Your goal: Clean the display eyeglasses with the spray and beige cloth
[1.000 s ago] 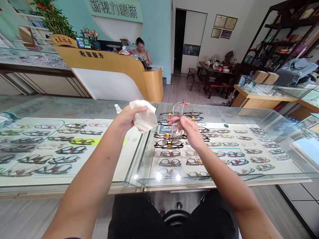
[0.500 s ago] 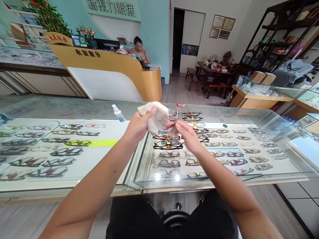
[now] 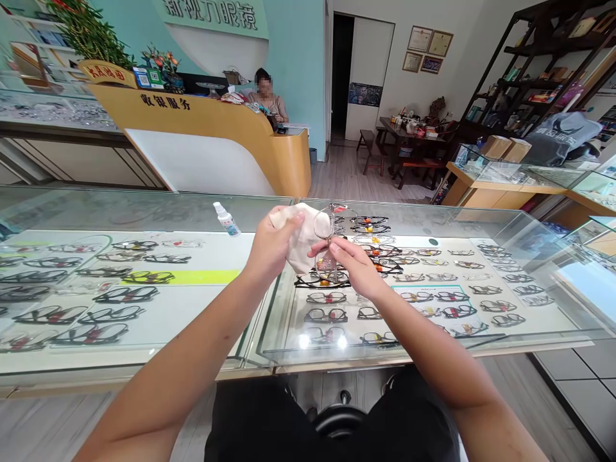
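A cream-coloured cloth (image 3: 299,247) is pinched in my left hand (image 3: 269,247), thumb on its near face. My right hand (image 3: 356,266) grips a pair of thin-rimmed eyeglasses (image 3: 323,224) near the bridge, turned on end so one lens sits above the other. The cloth's right edge lies at the upper lens, seemingly behind it; whether they touch I cannot tell. Both hands are held above the glass display counter (image 3: 260,321). To the left of my left hand a small white spray bottle (image 3: 226,219) with a blue label stands on the glass.
Rows of eyeglass frames (image 3: 128,294) lie inside the counter on both sides. Beyond it a person (image 3: 267,102) sits behind a curved yellow reception desk (image 3: 206,119). Another glass case (image 3: 505,176) stands at the right, and a dark table with benches (image 3: 414,138) is at the back.
The cloth has shifted right and slightly down towards the eyeglasses, its edge now overlapping the upper lens. My right hand and the eyeglasses have moved slightly left. The view has turned a little.
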A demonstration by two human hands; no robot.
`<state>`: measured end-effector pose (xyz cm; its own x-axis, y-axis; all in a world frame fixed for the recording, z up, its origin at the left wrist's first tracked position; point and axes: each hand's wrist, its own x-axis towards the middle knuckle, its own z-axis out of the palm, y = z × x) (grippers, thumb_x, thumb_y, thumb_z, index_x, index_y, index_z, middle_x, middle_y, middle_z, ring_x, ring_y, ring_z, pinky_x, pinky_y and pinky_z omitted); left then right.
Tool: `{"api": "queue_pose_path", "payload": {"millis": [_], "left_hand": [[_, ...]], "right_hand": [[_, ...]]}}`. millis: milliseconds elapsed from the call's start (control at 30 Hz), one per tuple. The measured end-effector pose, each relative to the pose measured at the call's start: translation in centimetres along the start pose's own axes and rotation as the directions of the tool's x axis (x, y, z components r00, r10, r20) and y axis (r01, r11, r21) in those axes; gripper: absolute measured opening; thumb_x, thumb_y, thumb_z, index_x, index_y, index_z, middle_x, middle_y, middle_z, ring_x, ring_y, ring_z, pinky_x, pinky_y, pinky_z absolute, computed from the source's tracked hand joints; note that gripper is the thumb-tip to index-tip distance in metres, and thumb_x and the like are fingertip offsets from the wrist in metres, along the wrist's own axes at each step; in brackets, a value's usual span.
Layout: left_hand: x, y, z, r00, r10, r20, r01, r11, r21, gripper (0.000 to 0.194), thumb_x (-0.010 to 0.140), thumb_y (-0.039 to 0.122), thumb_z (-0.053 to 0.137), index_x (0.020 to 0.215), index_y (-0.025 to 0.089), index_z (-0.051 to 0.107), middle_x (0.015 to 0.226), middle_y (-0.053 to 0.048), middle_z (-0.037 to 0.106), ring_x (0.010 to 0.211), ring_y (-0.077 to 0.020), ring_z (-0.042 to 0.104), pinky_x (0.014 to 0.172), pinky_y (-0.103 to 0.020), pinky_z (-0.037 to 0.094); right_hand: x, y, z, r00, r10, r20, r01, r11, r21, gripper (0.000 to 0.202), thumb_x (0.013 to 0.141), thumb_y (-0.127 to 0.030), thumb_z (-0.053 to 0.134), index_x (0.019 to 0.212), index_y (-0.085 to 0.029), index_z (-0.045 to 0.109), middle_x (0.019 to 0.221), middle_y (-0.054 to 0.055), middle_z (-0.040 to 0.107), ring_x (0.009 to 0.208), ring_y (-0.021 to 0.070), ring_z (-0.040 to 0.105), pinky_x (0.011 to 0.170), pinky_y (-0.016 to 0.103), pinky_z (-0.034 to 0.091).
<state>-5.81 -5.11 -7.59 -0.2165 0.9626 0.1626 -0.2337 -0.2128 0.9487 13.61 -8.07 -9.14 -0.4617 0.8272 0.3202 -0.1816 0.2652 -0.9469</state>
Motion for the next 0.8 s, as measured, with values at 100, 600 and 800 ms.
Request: {"api": "queue_pose_path", "payload": {"millis": [100, 600, 800], "left_hand": [[-0.1, -0.2, 0.1, 1.0, 0.024, 0.019, -0.024, 1.0, -0.014, 0.057, 0.07, 0.055, 0.101, 0.094, 0.021, 0.061, 0.082, 0.003, 0.064, 0.072, -0.012, 0.059, 0.066, -0.023, 0.048], [-1.9, -0.2, 0.4, 0.898, 0.321, 0.3, -0.372, 0.92, 0.128, 0.038, 0.097, 0.06, 0.074, 0.093, 0.023, 0.079, 0.145, -0.013, 0.077, 0.147, -0.0364, 0.064, 0.123, -0.05, 0.049], [-2.2, 0.1, 0.9, 0.943, 0.256, 0.212, -0.301, 0.928, 0.217, 0.026, 0.087, 0.048, 0.084, 0.094, 0.023, 0.084, 0.143, -0.013, 0.075, 0.113, -0.0322, 0.076, 0.081, -0.04, 0.062]], "right_hand": [[0.0, 0.0, 0.1, 1.0, -0.004, 0.006, 0.004, 1.0, 0.018, 0.051, 0.101, -0.072, 0.064, 0.099, -0.022, 0.078, 0.106, 0.007, 0.08, 0.088, 0.0206, 0.061, 0.084, 0.035, 0.051], [0.1, 0.7, 0.3, 0.999, 0.042, -0.028, -0.041, 0.999, 0.035, 0.05, 0.1, -0.071, 0.065, 0.099, -0.023, 0.077, 0.097, 0.005, 0.075, 0.086, 0.0197, 0.06, 0.081, 0.033, 0.049], [0.2, 1.0, 0.3, 1.0, 0.008, 0.018, -0.008, 1.0, -0.013, 0.052, 0.103, -0.072, 0.06, 0.098, -0.023, 0.076, 0.099, 0.004, 0.073, 0.085, 0.019, 0.059, 0.082, 0.034, 0.049]]}}
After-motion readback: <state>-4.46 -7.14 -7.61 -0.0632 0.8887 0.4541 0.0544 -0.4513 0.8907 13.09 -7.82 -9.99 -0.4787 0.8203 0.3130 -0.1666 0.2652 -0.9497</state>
